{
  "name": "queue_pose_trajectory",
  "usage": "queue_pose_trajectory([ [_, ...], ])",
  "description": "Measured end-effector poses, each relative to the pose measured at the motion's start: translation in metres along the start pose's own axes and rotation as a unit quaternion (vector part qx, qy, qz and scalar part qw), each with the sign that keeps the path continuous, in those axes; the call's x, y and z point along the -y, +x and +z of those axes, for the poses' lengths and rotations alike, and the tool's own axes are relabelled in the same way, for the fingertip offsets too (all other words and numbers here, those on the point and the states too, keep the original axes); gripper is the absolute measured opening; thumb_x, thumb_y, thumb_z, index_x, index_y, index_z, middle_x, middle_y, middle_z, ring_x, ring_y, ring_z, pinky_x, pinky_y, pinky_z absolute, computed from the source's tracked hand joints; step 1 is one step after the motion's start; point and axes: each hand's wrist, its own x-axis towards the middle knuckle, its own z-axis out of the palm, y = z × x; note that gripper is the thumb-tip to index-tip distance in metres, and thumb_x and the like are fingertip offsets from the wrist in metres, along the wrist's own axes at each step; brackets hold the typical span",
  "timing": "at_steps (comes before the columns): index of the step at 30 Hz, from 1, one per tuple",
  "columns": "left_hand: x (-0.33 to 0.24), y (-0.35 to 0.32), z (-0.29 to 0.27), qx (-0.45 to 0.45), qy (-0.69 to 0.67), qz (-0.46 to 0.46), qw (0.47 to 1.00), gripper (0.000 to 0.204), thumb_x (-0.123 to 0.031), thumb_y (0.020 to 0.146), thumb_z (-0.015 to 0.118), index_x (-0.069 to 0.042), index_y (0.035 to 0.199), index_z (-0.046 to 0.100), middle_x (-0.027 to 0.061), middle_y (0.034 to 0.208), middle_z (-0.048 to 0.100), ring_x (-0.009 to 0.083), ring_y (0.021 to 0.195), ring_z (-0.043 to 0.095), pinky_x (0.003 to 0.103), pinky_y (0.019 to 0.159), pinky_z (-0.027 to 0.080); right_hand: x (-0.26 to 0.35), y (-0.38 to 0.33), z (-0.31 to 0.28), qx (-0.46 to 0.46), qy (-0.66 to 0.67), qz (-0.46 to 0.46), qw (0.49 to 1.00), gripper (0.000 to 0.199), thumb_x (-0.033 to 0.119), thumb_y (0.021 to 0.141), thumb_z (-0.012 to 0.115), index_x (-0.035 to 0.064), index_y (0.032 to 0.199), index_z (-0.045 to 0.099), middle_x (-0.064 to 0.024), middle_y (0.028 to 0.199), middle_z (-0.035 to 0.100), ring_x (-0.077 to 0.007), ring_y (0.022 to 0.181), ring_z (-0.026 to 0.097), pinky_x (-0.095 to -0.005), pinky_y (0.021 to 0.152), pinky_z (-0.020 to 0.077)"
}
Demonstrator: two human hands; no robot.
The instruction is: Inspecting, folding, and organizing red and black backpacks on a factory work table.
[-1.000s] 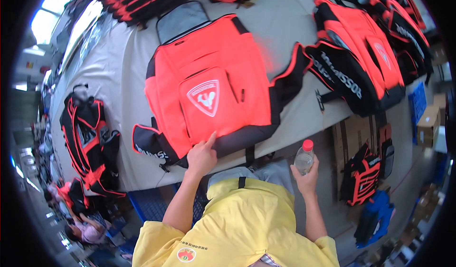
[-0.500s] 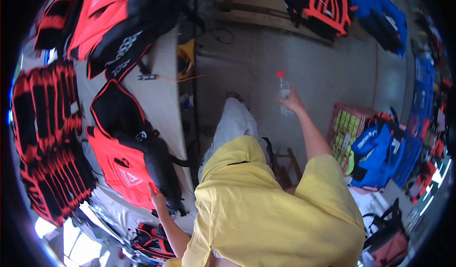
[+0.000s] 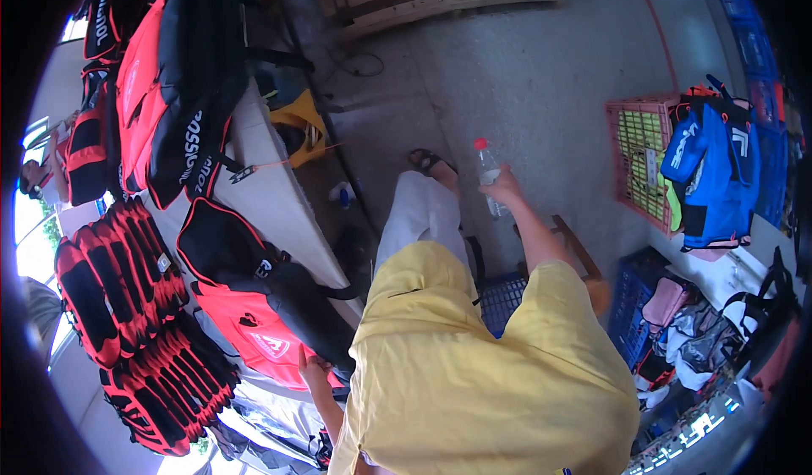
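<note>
In my right hand [image 3: 505,188] is a clear plastic bottle [image 3: 489,169] with a red cap, held roughly upright over the floor with fingers wrapped round its lower half. My left hand [image 3: 314,368] rests on the lower edge of a red and black backpack [image 3: 254,323], fingers stretched out along the fabric. That backpack lies on the pale table [image 3: 283,200] at my left, its black flap turned up at the far end. A bigger red and black bag [image 3: 190,77] lies beyond it.
Left of the backpack stand stacked red and black pieces [image 3: 123,280]. A wooden stool [image 3: 584,259] and a blue crate [image 3: 502,296] are close by my right side. Further right are a pink crate [image 3: 622,158], a blue bag [image 3: 719,170] and a dark blue bin [image 3: 630,306].
My view has turned, so the table, bags and crates sit differently in the picture. The bottle stays in my right hand, and my left hand remains at the backpack's lower edge.
</note>
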Motion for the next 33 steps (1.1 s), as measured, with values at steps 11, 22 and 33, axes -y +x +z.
queue_pose_trajectory([
  [11,0.028,0.002,0.002,0.019,0.010,0.099,0.995,0.062,-0.004,0.107,0.049,-0.013,0.167,0.043,0.0005,0.068,0.050,0.0094,0.056,0.049,0.026,0.050,0.042,0.022,-0.062,0.014,0.080,-0.078,-0.162,0.980,0.102,0.027,0.069,0.097,0.0010,0.153,0.044,-0.0274,0.139,0.065,-0.0428,0.130,0.065,-0.0480,0.109,0.0527],
  [22,0.042,0.006,0.015,-0.080,0.088,0.134,0.984,0.066,-0.008,0.099,0.051,-0.014,0.165,0.048,0.0074,0.069,0.057,0.0137,0.055,0.053,0.033,0.051,0.044,-0.021,-0.101,0.018,0.036,-0.032,-0.162,0.986,0.092,0.022,0.075,0.096,0.0014,0.149,0.046,-0.0251,0.141,0.064,-0.0397,0.133,0.063,-0.0477,0.111,0.0520],
  [33,0.042,0.004,0.052,-0.196,0.120,0.166,0.959,0.058,-0.009,0.101,0.052,-0.016,0.159,0.057,0.0322,0.111,0.074,0.0438,0.091,0.071,0.049,0.086,0.055,0.189,-0.038,0.078,0.087,-0.034,-0.331,0.939,0.093,0.047,0.084,0.091,0.0016,0.152,0.046,-0.0233,0.133,0.067,-0.0361,0.123,0.069,-0.0466,0.105,0.0539],
])
